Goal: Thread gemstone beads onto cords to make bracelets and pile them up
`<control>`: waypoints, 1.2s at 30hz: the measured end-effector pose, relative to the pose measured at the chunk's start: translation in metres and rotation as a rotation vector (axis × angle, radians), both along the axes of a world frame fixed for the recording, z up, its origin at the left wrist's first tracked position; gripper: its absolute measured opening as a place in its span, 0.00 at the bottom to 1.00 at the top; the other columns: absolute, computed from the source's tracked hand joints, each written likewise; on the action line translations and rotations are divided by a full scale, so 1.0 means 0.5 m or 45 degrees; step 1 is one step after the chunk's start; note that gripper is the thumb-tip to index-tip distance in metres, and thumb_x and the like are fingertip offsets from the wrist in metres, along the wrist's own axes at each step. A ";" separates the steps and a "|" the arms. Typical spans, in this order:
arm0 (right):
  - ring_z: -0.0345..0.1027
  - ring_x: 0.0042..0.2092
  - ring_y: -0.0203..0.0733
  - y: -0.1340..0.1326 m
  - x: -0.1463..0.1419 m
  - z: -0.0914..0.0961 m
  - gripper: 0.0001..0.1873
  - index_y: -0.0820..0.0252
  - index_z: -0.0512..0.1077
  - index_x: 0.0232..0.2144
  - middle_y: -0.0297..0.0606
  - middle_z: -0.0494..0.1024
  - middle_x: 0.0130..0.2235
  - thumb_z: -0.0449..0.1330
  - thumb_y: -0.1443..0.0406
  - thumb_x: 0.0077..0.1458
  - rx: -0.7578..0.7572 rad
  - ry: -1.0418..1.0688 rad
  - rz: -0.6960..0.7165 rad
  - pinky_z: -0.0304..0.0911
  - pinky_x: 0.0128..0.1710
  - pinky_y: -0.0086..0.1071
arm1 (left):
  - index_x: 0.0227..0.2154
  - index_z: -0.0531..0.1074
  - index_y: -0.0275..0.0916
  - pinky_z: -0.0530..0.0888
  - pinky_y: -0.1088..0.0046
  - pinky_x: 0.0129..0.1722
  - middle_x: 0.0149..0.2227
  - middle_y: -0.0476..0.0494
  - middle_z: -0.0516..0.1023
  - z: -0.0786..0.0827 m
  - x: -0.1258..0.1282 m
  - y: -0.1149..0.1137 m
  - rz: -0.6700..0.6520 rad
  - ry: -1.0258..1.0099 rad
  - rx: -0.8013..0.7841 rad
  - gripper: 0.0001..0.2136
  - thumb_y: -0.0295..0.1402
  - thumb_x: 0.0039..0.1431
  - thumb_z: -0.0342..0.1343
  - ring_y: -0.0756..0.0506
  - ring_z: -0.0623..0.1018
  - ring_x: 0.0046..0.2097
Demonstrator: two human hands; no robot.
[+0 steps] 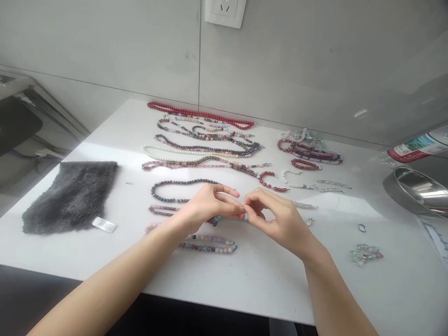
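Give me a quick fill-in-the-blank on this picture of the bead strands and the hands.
The left hand and right hand meet at their ____.
The furry cloth is ____ in colour.
The bead strand along the back is ____.
The steel bowl shows at the ____ edge of the view.

Missing words: fingertips, grey, red, right.

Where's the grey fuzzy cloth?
In the head view, the grey fuzzy cloth lies at the white counter's left end, beside a small white label, left of the bead strands.
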State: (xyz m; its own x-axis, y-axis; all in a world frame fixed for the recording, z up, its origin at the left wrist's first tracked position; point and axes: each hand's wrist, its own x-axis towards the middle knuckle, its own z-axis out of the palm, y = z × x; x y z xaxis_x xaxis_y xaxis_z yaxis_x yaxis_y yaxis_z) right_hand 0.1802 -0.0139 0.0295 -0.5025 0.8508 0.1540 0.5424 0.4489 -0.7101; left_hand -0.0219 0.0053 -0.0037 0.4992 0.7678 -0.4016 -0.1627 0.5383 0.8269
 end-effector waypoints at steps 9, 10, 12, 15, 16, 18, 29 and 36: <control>0.60 0.30 0.34 0.001 -0.018 -0.026 0.06 0.56 0.62 0.37 0.35 0.66 0.34 0.51 0.72 0.63 0.160 0.101 -0.019 0.59 0.27 0.29 | 0.41 0.74 0.32 0.74 0.65 0.52 0.36 0.36 0.82 0.010 0.001 -0.002 0.066 -0.176 -0.128 0.21 0.31 0.44 0.72 0.43 0.81 0.42; 0.60 0.30 0.34 0.001 -0.020 -0.030 0.06 0.56 0.62 0.37 0.35 0.66 0.34 0.51 0.72 0.63 0.196 0.121 -0.034 0.60 0.27 0.29 | 0.41 0.74 0.32 0.73 0.66 0.52 0.37 0.36 0.82 0.010 0.000 -0.003 0.069 -0.208 -0.150 0.20 0.30 0.44 0.71 0.43 0.81 0.43; 0.60 0.30 0.35 0.000 -0.025 -0.038 0.06 0.56 0.61 0.37 0.35 0.65 0.33 0.51 0.73 0.63 0.273 0.157 -0.047 0.60 0.27 0.29 | 0.40 0.76 0.32 0.73 0.69 0.52 0.39 0.36 0.81 0.010 -0.001 -0.003 0.054 -0.283 -0.204 0.18 0.29 0.46 0.70 0.45 0.81 0.44; 0.60 0.31 0.36 -0.002 -0.031 -0.047 0.08 0.56 0.61 0.38 0.35 0.64 0.33 0.50 0.74 0.62 0.349 0.210 -0.035 0.60 0.28 0.30 | 0.37 0.78 0.31 0.73 0.73 0.51 0.36 0.39 0.81 0.010 -0.001 -0.002 0.013 -0.397 -0.255 0.12 0.26 0.48 0.68 0.47 0.80 0.42; 0.60 0.31 0.36 -0.002 -0.032 -0.050 0.08 0.56 0.61 0.38 0.35 0.65 0.33 0.50 0.74 0.62 0.359 0.223 -0.031 0.60 0.29 0.31 | 0.36 0.78 0.31 0.73 0.74 0.51 0.35 0.41 0.80 0.010 -0.001 -0.001 0.004 -0.429 -0.258 0.11 0.26 0.49 0.68 0.48 0.80 0.41; 0.60 0.32 0.37 -0.002 -0.032 -0.054 0.09 0.56 0.61 0.38 0.36 0.65 0.33 0.50 0.75 0.61 0.378 0.237 -0.029 0.60 0.29 0.31 | 0.35 0.79 0.32 0.73 0.75 0.49 0.34 0.42 0.79 0.011 0.001 -0.001 -0.007 -0.474 -0.253 0.08 0.25 0.50 0.67 0.50 0.79 0.39; 0.64 0.34 0.38 -0.008 -0.045 -0.047 0.04 0.57 0.65 0.40 0.37 0.68 0.35 0.51 0.68 0.64 0.142 0.409 -0.173 0.64 0.32 0.33 | 0.32 0.72 0.36 0.72 0.72 0.46 0.33 0.47 0.75 0.018 0.003 -0.005 0.200 -0.379 -0.224 0.12 0.25 0.45 0.69 0.50 0.77 0.38; 0.73 0.37 0.42 0.003 -0.039 -0.015 0.11 0.59 0.77 0.37 0.40 0.79 0.37 0.64 0.59 0.55 -0.327 0.616 -0.327 0.71 0.38 0.38 | 0.34 0.65 0.39 0.73 0.75 0.40 0.33 0.49 0.74 0.024 -0.001 0.002 0.176 -0.311 -0.041 0.20 0.33 0.43 0.71 0.52 0.74 0.35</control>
